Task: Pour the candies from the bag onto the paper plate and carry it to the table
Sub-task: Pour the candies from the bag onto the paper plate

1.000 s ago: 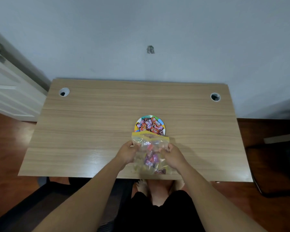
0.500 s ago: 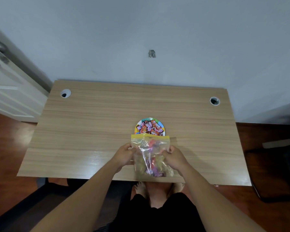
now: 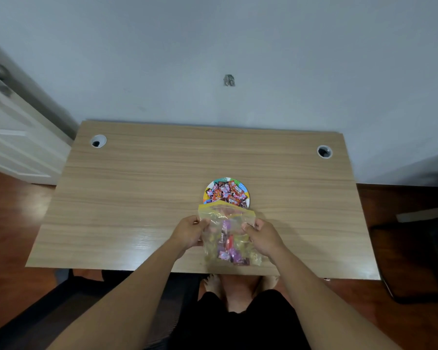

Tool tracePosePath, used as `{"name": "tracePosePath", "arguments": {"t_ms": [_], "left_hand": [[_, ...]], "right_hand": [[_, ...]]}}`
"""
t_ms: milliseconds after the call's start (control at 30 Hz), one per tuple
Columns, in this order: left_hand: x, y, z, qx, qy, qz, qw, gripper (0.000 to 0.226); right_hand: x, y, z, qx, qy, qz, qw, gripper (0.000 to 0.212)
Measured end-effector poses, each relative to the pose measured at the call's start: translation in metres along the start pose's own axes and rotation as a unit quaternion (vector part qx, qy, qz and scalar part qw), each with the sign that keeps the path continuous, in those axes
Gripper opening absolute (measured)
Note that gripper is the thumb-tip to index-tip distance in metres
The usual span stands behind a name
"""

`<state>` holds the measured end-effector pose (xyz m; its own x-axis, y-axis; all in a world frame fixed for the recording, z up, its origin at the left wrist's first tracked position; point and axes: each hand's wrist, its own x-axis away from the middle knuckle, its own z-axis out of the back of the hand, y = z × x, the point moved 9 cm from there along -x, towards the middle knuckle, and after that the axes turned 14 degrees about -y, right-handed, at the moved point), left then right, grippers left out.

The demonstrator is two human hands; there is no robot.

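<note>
A clear zip bag (image 3: 228, 236) with a yellow top strip holds several wrapped candies, mostly gathered near its bottom. My left hand (image 3: 190, 231) grips its left side and my right hand (image 3: 263, 234) grips its right side. The bag's mouth points away from me, right at the near rim of a small colourful paper plate (image 3: 207, 195). The plate sits on the wooden desk (image 3: 142, 193) and is heaped with red and pink wrapped candies (image 3: 226, 193). The bag hides the plate's near edge.
The desk stands against a grey wall and has two round cable holes, one (image 3: 98, 141) at the back left and one (image 3: 324, 151) at the back right. A white door (image 3: 15, 147) is at the left. A dark chair (image 3: 420, 253) stands to the right on the wooden floor.
The candies inside the bag have slid down toward its near end. Both hands keep their hold on the bag's sides and have barely shifted. The plate has not moved.
</note>
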<state>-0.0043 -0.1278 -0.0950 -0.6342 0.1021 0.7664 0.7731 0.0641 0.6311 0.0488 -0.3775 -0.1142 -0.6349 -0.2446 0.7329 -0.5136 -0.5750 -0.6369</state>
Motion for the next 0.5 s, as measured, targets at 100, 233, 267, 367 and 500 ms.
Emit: {"name": "tracePosePath", "arguments": {"t_ms": [100, 233, 267, 367, 500], "left_hand": [[0.000, 0.001, 0.000, -0.001, -0.015, 0.001, 1.000, 0.021], [0.004, 0.005, -0.001, -0.003, -0.036, -0.004, 0.999, 0.013], [0.005, 0.007, -0.001, -0.002, -0.040, -0.008, 0.999, 0.020], [0.013, 0.020, 0.000, 0.016, -0.032, -0.037, 0.999, 0.033], [0.017, 0.045, 0.013, 0.025, 0.009, -0.123, 0.992, 0.038]], "right_hand": [[-0.001, 0.000, 0.000, 0.005, -0.005, 0.005, 1.000, 0.039], [0.001, -0.003, 0.000, 0.002, -0.022, 0.005, 1.000, 0.037], [0.002, -0.005, 0.000, -0.011, -0.026, 0.011, 1.000, 0.035], [0.007, -0.010, -0.002, -0.086, -0.048, 0.029, 0.995, 0.016], [0.019, -0.033, -0.003, -0.174, -0.068, 0.057, 0.981, 0.023]]}}
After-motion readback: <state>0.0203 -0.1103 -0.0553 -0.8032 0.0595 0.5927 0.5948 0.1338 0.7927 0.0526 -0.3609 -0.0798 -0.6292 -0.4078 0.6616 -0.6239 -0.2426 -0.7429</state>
